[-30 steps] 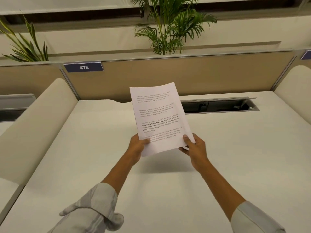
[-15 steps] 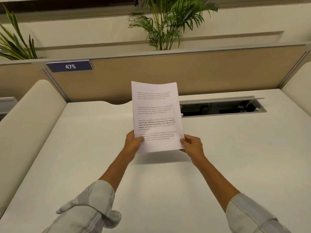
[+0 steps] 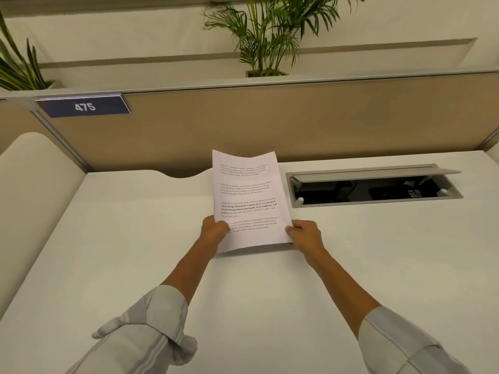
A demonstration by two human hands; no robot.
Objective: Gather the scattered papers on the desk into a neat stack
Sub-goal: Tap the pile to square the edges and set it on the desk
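A white desk (image 3: 108,252) is seen, bounded behind by a tan partition (image 3: 297,122) carrying a sign (image 3: 83,106) marked 475, with plants (image 3: 270,31) above. The papers (image 3: 248,201) are held over the desk's middle: the lower left edge is pinched by the left hand (image 3: 214,230), the lower right corner by the right hand (image 3: 305,234), fingers closed on the sheets. The sheet count cannot be told; the small print is unreadable. To the right, an open cable hatch (image 3: 372,186) lies near the papers. Bare desk surface is left on both sides.
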